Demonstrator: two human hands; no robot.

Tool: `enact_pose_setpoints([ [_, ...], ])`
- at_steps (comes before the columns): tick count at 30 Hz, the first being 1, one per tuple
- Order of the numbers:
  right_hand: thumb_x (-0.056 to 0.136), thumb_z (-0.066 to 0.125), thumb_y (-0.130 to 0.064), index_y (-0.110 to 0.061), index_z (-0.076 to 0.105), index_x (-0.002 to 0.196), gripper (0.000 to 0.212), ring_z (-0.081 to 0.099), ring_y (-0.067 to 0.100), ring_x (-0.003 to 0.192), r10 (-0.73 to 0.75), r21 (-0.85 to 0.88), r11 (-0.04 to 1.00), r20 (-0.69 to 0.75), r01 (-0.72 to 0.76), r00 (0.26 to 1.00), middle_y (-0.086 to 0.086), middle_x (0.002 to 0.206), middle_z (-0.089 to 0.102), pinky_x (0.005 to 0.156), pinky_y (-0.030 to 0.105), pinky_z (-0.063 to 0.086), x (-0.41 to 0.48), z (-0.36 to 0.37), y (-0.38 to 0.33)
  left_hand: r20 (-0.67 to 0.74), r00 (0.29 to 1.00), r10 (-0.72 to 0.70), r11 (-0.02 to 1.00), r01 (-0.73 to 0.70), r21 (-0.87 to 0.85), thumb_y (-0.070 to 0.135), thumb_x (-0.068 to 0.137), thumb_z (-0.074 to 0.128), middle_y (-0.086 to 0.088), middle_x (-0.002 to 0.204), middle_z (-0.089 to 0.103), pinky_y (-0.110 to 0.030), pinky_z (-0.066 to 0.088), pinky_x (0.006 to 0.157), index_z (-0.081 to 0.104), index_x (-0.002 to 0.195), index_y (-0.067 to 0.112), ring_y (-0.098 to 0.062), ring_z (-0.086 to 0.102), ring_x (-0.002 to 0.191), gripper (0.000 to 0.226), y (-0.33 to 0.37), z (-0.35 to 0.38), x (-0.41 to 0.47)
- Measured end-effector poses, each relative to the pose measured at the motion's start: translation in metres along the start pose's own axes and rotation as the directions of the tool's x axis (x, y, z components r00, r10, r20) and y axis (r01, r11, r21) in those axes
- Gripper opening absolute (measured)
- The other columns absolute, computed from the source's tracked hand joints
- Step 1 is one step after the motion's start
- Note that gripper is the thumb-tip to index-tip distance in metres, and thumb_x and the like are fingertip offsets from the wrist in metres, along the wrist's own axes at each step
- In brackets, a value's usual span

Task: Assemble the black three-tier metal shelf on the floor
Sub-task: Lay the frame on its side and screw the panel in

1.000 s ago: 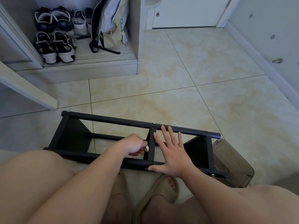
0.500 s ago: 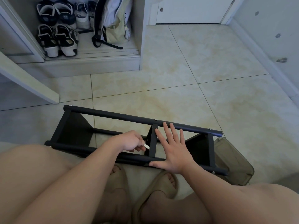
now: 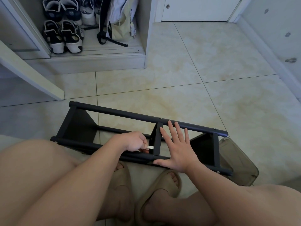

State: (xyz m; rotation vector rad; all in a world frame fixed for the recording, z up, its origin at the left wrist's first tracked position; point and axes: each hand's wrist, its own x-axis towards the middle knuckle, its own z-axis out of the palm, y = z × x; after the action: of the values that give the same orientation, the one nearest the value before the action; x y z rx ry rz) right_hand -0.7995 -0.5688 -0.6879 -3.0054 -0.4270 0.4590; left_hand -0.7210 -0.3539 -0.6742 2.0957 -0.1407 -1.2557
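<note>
While our flat, spread right hand (image 3: pixel 177 150) is steadying the black metal shelf frame (image 3: pixel 123 114) lying on the tiled floor (image 3: pixel 179 95), our left hand (image 3: pixel 132 141) is pinching a small silver tool (image 3: pixel 150 147), probably tightening a joint.

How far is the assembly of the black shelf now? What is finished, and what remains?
Done: the black shelf lies on its side, three tiers already joined between its tubes, screw heads showing. In hand: the left hand pinches a small silver tool at the middle tier, while the right hand presses flat on it. Left: probably finishing this joint, then standing the shelf upright.
</note>
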Motion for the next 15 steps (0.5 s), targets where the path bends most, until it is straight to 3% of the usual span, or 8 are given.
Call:
enact_pose_setpoints([
  [9, 0.070, 0.021, -0.101, -0.031, -0.011, 0.161, 0.120, -0.033, 0.028, 0.150, -0.002, 0.003, 1.000, 0.004, 0.002, 1.000, 0.003, 0.166, -0.029, 0.122, 0.060, -0.013, 0.0001, -0.0021, -0.0010, 0.002, 1.000, -0.011, 0.982, 0.010, 0.191, 0.020, 0.095, 0.063, 0.012, 0.075, 0.062, -0.026, 0.039, 0.067, 0.066, 0.071, 0.030, -0.010, 0.055, 0.077, 0.026, 0.0006, 0.0035, 0.0011],
  [13, 0.069, 0.017, -0.102, -0.031, -0.012, 0.161, 0.120, -0.033, 0.028, 0.150, -0.001, 0.001, 1.000, 0.007, 0.001, 1.000, 0.003, 0.165, -0.030, 0.122, 0.060, -0.012, 0.0000, -0.0031, -0.0012, 0.008, 0.999, -0.040, 0.981, 0.037, 0.191, 0.020, 0.095, 0.062, 0.007, 0.083, 0.067, -0.028, 0.045, 0.076, 0.069, 0.078, 0.027, -0.019, 0.059, 0.089, 0.020, 0.0046, 0.0031, -0.0024],
  [15, 0.069, 0.015, -0.103, -0.031, -0.011, 0.161, 0.120, -0.032, 0.028, 0.150, -0.001, 0.011, 1.000, 0.003, 0.001, 1.000, 0.003, 0.166, -0.029, 0.122, 0.060, -0.013, -0.0001, -0.0030, -0.0012, -0.005, 0.998, -0.069, 0.979, 0.069, 0.194, 0.020, 0.094, 0.060, -0.004, 0.094, 0.072, -0.035, 0.048, 0.086, 0.075, 0.092, 0.014, -0.025, 0.061, 0.091, 0.016, 0.0070, 0.0022, -0.0056],
])
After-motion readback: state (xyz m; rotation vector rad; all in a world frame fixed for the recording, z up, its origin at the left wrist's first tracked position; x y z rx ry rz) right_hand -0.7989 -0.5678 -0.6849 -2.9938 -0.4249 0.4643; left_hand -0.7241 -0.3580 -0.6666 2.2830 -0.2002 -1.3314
